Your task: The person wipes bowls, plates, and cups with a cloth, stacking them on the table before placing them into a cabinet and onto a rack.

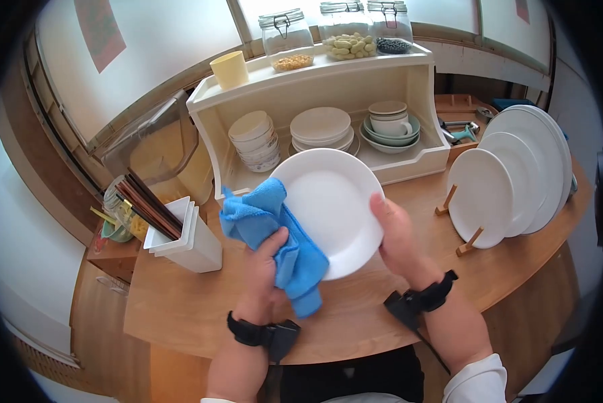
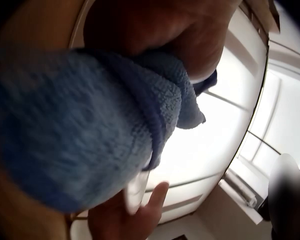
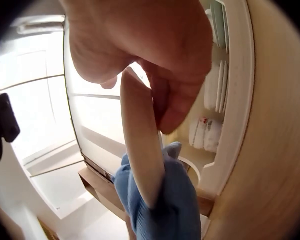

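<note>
A white plate (image 1: 335,208) is held up over the table, its face tilted toward the head camera. My right hand (image 1: 403,240) grips its right rim, thumb on the face; the right wrist view shows the fingers (image 3: 177,102) curled behind the plate (image 3: 140,135). My left hand (image 1: 264,269) holds a blue cloth (image 1: 274,232) folded over the plate's left edge, thumb on the cloth. In the left wrist view the cloth (image 2: 85,130) fills much of the picture and hides most of the plate.
At the right, several white plates (image 1: 479,195) stand in a wooden rack (image 1: 469,243). A cream shelf (image 1: 409,168) behind holds bowls (image 1: 254,141), stacked plates (image 1: 320,126) and a cup (image 1: 390,125), with glass jars (image 1: 286,43) on top. Chopsticks fill a white holder (image 1: 197,245) at left.
</note>
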Motion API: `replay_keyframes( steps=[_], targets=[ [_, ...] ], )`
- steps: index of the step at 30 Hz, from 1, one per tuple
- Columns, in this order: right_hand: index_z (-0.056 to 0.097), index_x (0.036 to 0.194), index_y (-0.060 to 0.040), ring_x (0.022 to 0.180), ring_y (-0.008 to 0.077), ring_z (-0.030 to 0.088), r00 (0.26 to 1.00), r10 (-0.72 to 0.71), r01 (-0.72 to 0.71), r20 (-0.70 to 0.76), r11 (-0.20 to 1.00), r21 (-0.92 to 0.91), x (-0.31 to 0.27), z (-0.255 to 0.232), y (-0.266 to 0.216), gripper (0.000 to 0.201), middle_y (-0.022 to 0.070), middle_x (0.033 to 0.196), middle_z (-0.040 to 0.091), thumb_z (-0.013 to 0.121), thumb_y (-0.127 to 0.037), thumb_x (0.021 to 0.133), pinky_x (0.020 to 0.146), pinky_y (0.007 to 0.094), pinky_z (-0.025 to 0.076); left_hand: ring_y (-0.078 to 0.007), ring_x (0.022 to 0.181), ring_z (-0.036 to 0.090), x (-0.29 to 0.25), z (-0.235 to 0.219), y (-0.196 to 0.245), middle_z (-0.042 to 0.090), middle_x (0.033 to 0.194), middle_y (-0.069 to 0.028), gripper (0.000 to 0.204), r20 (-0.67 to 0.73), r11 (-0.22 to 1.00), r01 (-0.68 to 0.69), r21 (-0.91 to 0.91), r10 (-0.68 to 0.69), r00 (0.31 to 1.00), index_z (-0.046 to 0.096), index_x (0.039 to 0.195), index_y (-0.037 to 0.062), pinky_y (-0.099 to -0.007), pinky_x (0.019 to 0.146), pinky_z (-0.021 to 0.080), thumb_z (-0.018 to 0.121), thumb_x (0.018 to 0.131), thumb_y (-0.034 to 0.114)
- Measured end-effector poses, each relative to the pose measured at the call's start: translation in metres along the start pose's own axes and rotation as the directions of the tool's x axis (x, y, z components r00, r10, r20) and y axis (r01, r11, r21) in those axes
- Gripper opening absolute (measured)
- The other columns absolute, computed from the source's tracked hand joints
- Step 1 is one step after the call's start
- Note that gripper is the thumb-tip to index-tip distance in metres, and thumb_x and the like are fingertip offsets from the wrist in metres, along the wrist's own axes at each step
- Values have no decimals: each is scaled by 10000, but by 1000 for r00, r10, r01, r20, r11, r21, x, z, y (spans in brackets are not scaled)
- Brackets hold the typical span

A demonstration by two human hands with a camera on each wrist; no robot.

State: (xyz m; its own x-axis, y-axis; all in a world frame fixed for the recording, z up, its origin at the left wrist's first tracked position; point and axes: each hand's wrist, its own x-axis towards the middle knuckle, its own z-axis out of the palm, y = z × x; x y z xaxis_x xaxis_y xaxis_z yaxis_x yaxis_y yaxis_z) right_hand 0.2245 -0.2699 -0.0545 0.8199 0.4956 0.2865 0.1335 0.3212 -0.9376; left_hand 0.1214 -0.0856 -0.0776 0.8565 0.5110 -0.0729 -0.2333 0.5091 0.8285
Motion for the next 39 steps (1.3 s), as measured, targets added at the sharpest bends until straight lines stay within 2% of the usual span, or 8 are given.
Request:
replay_keyframes(
  steps=[2, 6, 9, 12, 23, 29, 35, 39],
  targets=[
    [591, 1137, 38, 865, 86, 569, 986, 136, -160, 94, 927, 339, 1, -1, -10, 466, 50, 968, 654, 448, -386, 1010, 762, 245, 470, -216, 1068, 577, -9, -2, 19, 581, 1165, -81, 430, 70, 992, -34, 121, 26, 997, 514, 1250, 24, -369, 925, 488, 665, 851, 83],
    [588, 1156, 31, 887, 95, 584, 978, 170, -194, 122, 955, 223, 0, -10, -1, 467, 57, 993, 657, 435, -386, 1013, 781, 239, 476, -226, 1100, 561, -10, 5, 12, 572, 1195, -89, 472, 138, 991, -45, 128, 27, 990, 490, 1286, 8, -371, 947, 471, 664, 853, 75],
    [583, 1174, 26, 886, 104, 594, 997, 22, -15, -75, 996, 92, 2, -5, 13, 462, 60, 1001, 659, 422, -379, 1018, 795, 240, 480, -218, 1113, 545, -17, 24, -19, 558, 1199, -82, 471, 22, 999, -40, -28, 41, 999, 477, 1289, 1, -366, 967, 454, 661, 864, 86],
    [570, 1187, 22, 887, 96, 587, 931, -26, 156, -364, 930, 333, 3, 12, 18, 472, 59, 1009, 654, 416, -390, 1019, 794, 236, 474, -209, 1118, 535, -28, 38, -30, 549, 1194, -77, 474, -45, 994, -89, -59, 87, 995, 460, 1294, -2, -363, 982, 442, 658, 877, 103],
    [585, 1145, 29, 797, 91, 588, 979, 180, -201, 92, 917, 345, 3, -21, -14, 434, 40, 929, 652, 420, -354, 1023, 725, 229, 475, -237, 1034, 593, -15, 2, 8, 579, 1150, -110, 495, 176, 980, 10, 198, -46, 983, 464, 1274, -8, -390, 907, 507, 649, 821, 62],
    [595, 1105, 30, 860, 58, 542, 924, -142, 237, -355, 941, 241, -2, 7, 15, 428, 36, 939, 630, 406, -347, 1030, 752, 224, 457, -288, 1069, 594, -28, 32, -29, 579, 1196, -140, 538, 94, 998, -50, -35, 53, 994, 392, 1333, -10, -417, 939, 498, 600, 862, 149],
    [573, 1168, 8, 881, 72, 557, 997, -77, 81, -27, 946, 314, -4, -9, -13, 463, 47, 977, 637, 397, -395, 1023, 781, 236, 464, -251, 1088, 565, -23, 10, 8, 537, 1218, -117, 522, 224, 998, 9, -70, 7, 975, 389, 1338, -3, -397, 948, 485, 603, 869, 79],
    [573, 1184, 15, 924, 82, 569, 989, 61, -94, 132, 961, 259, -2, -20, -9, 498, 60, 1006, 648, 387, -417, 1021, 825, 246, 466, -263, 1085, 579, -14, 8, 26, 557, 1219, -125, 480, 151, 897, -253, 363, 211, 966, 463, 1300, -5, -380, 942, 480, 618, 859, 103]
  ],
)
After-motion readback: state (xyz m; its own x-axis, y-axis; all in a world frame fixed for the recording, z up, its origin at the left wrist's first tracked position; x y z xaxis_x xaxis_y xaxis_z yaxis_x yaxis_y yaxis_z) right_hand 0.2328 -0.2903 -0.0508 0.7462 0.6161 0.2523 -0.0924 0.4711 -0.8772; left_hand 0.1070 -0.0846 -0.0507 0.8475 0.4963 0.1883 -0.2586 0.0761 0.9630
